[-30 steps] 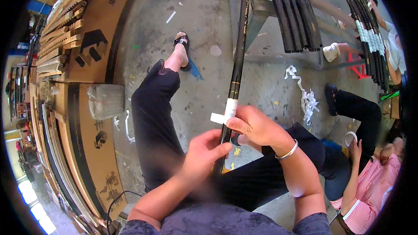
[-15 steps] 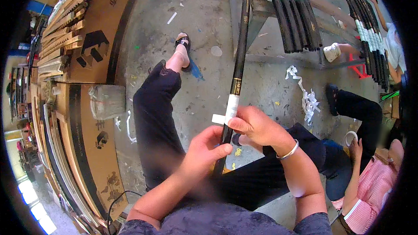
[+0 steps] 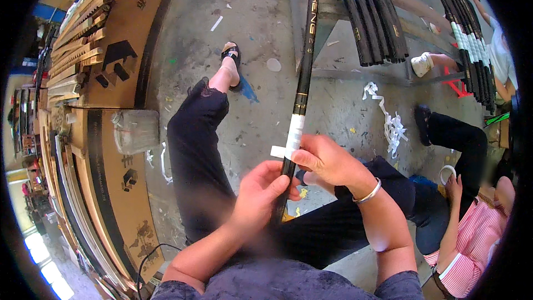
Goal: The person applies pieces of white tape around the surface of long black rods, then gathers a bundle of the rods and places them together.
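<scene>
A glossy black rod (image 3: 305,78) with gold markings slants from the top of the view down to my lap. White tape (image 3: 295,131) is wrapped round it in a band, and a short flap of tape (image 3: 277,151) juts out to the left at the band's lower end. Just below the band, my left hand (image 3: 262,189) is closed round the rod, thumb on top. My right hand (image 3: 327,161) is closed on the taped part, its thumb pressed on the tape beside the flap; its other fingers are partly hidden.
Several white-banded black rods (image 3: 373,25) rest on a metal and wood rack at upper right. Cardboard boxes (image 3: 119,178) holding wooden strips line the left side. Tape scraps (image 3: 394,133) litter the floor. At right, a person's hand holds a tape roll (image 3: 446,174).
The rod has turned about its length, so gold lettering now faces up. My left thumb has come down onto the rod, and that hand has closed. The right hand has hardly moved.
</scene>
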